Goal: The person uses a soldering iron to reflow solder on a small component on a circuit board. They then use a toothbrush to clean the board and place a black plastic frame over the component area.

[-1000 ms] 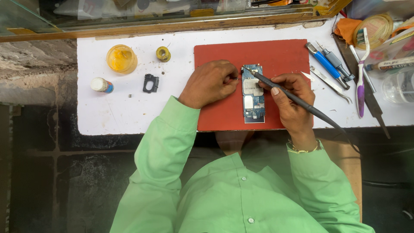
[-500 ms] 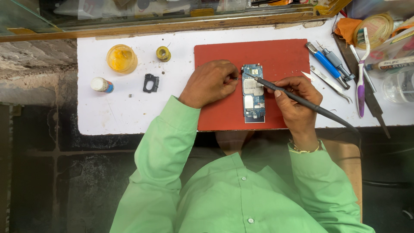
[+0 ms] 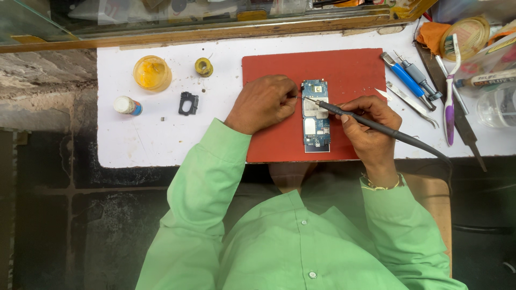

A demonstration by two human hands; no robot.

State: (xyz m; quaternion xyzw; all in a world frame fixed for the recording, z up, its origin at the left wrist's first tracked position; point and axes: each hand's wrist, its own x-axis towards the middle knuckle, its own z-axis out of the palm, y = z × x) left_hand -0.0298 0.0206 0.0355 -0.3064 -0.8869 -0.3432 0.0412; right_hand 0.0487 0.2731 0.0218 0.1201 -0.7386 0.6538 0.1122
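Your left hand (image 3: 264,103) sits curled at centre frame on the red mat (image 3: 269,145), its fingertips pinched at the left edge of the board (image 3: 315,115). Something thin may be held between them, but it is too small to tell.

Going left to right: at upper left stand a yellow tub (image 3: 152,72) and a small solder reel (image 3: 203,66), with a white bottle (image 3: 127,105) and a black frame (image 3: 188,103) below them, all on the white table (image 3: 134,139). The board lies flat at mid-frame on the mat, long side running up and down.

Your right hand (image 3: 371,126) is closed in a pen grip round the iron (image 3: 365,121), whose tip meets the board's upper left part, just beside your left fingertips.

At upper right lie blue and grey drivers (image 3: 406,75), tweezers (image 3: 413,104) and a toothbrush (image 3: 450,91).

I'd judge the board light, stiff and thin, but fragile: its parts are tiny and exposed. Steady it by the bare edges only, never by pressing on its face, and it may slide on the mat if pushed sideways.
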